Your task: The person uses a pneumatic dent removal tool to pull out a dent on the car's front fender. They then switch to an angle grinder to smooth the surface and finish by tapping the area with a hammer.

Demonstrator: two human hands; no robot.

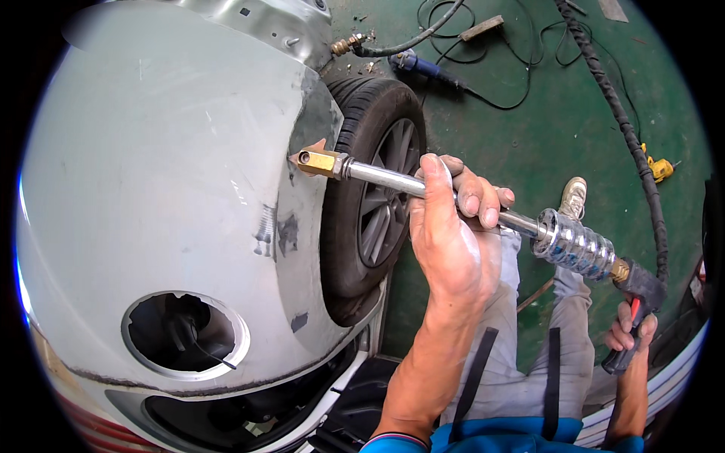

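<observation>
Head view: we are holding the tool (574, 243), left grip (453, 241) curling round its rod (385, 177), right grip (625, 332) squeezing its handle (618, 362) toward four o'clock; its tip (319, 161) is meeting the panel (189, 166) toward ten.

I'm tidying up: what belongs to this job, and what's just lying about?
In use: long metal tool, held by left hand and right hand; black wrapped cable; pale car panel.
Apparently lying about: blue power tool; yellow power tool.
</observation>
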